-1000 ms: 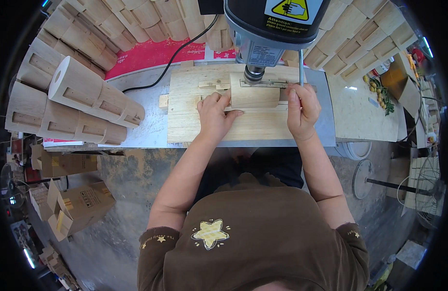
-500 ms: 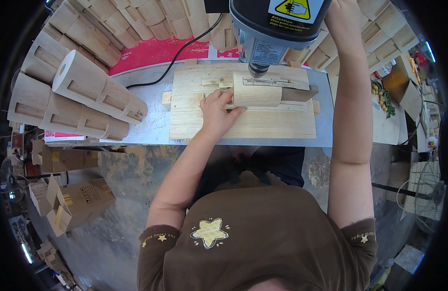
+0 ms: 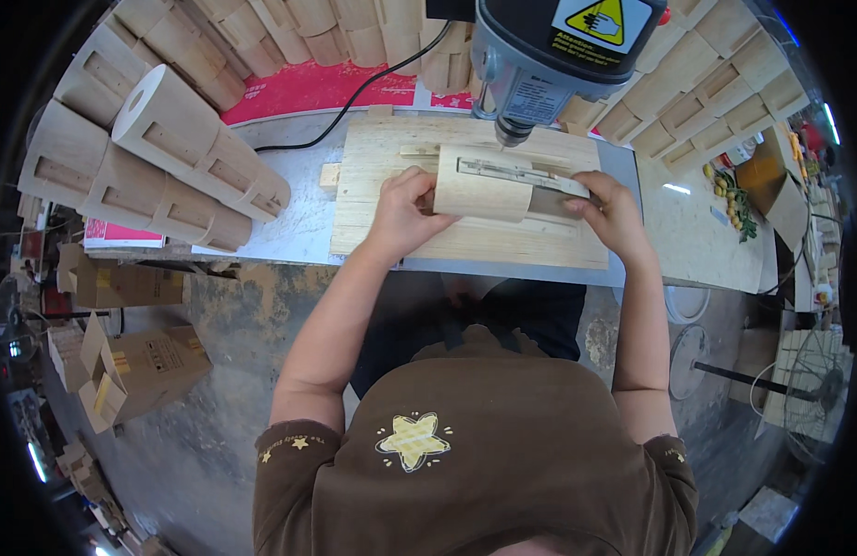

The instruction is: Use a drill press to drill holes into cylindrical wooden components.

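Note:
A pale wooden cylinder (image 3: 479, 196) lies on a flat wooden board (image 3: 391, 243) under the chuck (image 3: 515, 132) of a drill press. My left hand (image 3: 412, 208) grips the cylinder's left end, thumb in front and fingers behind. Along the cylinder's top runs a narrow slotted strip (image 3: 530, 176), greyish white, reaching out past its right end. My right hand (image 3: 618, 218) pinches the strip's right end between thumb and fingers. Beneath the strip, a grey block (image 3: 556, 202) shows at the cylinder's right end, partly hidden by that hand.
Wooden cylinders with rectangular recesses are stacked at the left (image 3: 192, 148) and far right (image 3: 716, 83). The drill press head (image 3: 549, 56) overhangs the board. A black cable (image 3: 354, 100) crosses the bench behind. Cardboard boxes (image 3: 150, 371) sit on the floor at left.
My right hand has come down from beside the drill press head to the strip's right end. The cylinder now sits slightly nearer me and tilted. My left hand stays on its left end.

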`<state>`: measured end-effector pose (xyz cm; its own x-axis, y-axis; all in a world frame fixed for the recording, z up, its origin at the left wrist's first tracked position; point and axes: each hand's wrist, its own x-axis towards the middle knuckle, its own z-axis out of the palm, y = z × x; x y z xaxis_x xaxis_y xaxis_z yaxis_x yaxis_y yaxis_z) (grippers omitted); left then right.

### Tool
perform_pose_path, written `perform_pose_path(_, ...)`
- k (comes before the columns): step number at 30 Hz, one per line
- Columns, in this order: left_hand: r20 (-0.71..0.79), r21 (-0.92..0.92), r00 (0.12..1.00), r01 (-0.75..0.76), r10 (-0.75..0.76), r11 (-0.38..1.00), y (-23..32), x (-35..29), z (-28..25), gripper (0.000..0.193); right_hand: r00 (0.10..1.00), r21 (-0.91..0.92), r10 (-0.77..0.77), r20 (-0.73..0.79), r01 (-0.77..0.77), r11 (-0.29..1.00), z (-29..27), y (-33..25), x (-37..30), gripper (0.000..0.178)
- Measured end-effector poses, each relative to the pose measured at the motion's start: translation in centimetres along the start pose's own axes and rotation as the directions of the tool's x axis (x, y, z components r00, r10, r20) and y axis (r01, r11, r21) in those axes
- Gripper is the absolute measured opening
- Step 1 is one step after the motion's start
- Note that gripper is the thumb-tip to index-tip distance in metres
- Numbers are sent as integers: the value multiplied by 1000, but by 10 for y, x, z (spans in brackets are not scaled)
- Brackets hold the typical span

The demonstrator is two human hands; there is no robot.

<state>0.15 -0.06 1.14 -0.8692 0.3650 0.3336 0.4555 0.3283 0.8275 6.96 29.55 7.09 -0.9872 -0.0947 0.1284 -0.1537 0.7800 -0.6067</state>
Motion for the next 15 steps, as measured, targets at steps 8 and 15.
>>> perform_pose_path(8, -70, -314, 941, 293, -330, 903, 39, -35, -144, 21, 994, 508, 98, 57, -113, 854, -3, -7, -25, 23)
perform_pose_path(15, -185, -546, 737, 473, -650, 691, 45, -53, -171, 28, 987, 417, -158, -20, 151, 896, 19, -54, -14, 23)
